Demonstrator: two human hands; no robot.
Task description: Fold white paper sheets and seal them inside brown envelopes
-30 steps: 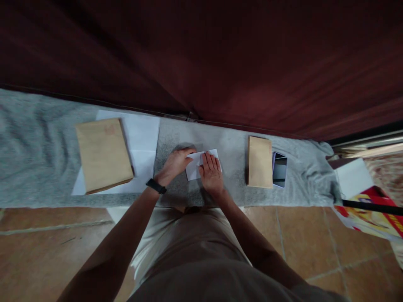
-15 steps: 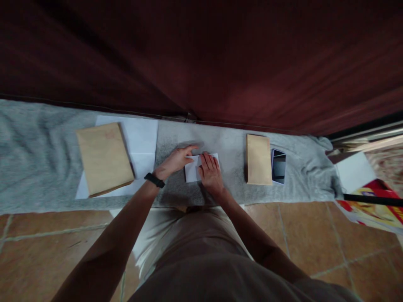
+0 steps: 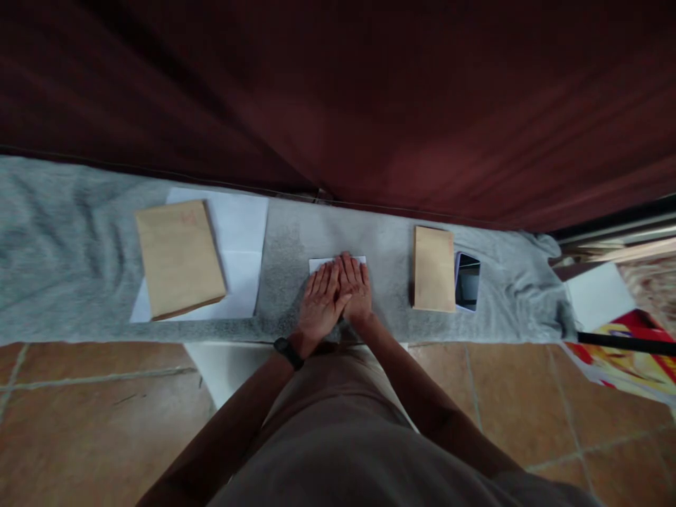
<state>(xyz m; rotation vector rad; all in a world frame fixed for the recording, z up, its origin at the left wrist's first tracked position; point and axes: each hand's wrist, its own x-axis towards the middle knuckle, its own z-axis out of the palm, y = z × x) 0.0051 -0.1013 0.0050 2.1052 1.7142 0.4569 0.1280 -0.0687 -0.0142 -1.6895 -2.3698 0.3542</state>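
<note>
A small folded sheet of white paper (image 3: 322,263) lies on the grey cloth in front of me, mostly covered by both hands. My left hand (image 3: 319,301) rests flat on its left part, fingers stretched out away from me, a black band at the wrist. Flat on the right part lies my right hand (image 3: 355,287), also with straight fingers. The two hands touch side by side, the left thumb reaching over to the right hand. Only the paper's far edge and corners show.
Brown envelopes (image 3: 182,260) lie on larger white sheets (image 3: 240,239) to the left. Rightward are another brown envelope stack (image 3: 434,271) and a phone (image 3: 467,282). A dark red curtain (image 3: 338,105) hangs behind the grey cloth (image 3: 285,239). A colourful box (image 3: 628,345) stands far right.
My left hand has come down from the paper's upper left edge and now lies flat on it beside the right hand. My right hand has stayed nearly in place.
</note>
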